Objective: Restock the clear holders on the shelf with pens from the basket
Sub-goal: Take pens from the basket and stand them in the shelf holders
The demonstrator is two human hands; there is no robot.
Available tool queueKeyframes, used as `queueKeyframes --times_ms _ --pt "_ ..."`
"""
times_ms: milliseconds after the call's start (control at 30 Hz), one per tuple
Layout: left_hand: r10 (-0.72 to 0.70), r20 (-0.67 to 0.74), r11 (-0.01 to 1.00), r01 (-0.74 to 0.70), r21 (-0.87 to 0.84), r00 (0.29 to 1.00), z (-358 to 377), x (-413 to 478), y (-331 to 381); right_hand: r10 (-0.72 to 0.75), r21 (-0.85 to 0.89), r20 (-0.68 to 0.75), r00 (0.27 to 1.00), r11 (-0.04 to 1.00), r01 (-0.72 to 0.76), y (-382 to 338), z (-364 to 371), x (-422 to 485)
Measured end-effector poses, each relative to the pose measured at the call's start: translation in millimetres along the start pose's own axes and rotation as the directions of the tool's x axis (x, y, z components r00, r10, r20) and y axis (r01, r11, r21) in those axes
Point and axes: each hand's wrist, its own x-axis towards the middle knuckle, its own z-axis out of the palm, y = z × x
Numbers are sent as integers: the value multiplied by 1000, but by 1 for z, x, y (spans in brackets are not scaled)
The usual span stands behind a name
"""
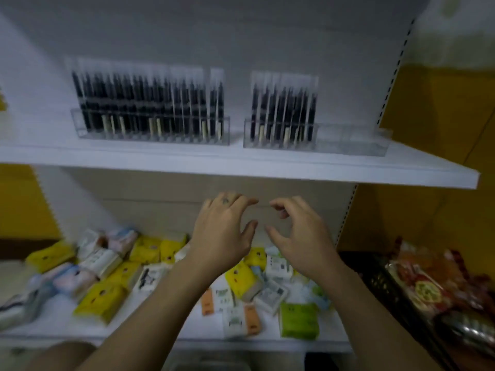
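Jutting above left hand (222, 231): upper shelf (241, 164).

The scene is dimly and evenly lit, with a bluish-grey cast laid over the white shelf (241, 167). The light is perhaps thrown from above, since a soft shadow is seen beneath the shelf on the back panel (160, 199). Motion blur is spread over the whole picture: the pens (144, 103) are smeared vertically into ghosted outlines, and the print on the packets (101, 298) cannot be read. The left hand (222, 236) and right hand (297, 236) are rendered slightly sharper. Straight edges are bowed toward the corners by the wide lens.
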Motion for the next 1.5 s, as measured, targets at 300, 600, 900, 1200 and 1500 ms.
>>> queueKeyframes --times_ms 300,600,900,1200,1500 --pt "-262 395 964 221 147 880 81 -123 -53 217 -14 399 891 973 -231 41 119 -96" --pt "-431 646 886 430 172 630 140 -218 -88 370 -97 668 646 903 -418 71 205 -182" --pt "-522 778 752 618 227 349 174 -264 -107 366 -105 794 486 869 -483 79 247 -221" --pt "-524 842 617 739 271 130 227 -301 -133 346 -160 886 309 852 -498 97 293 -229" --pt "-542 837 387 863 326 -73 283 -346 -157 321 -218 943 87 795 -566 110 337 -247"
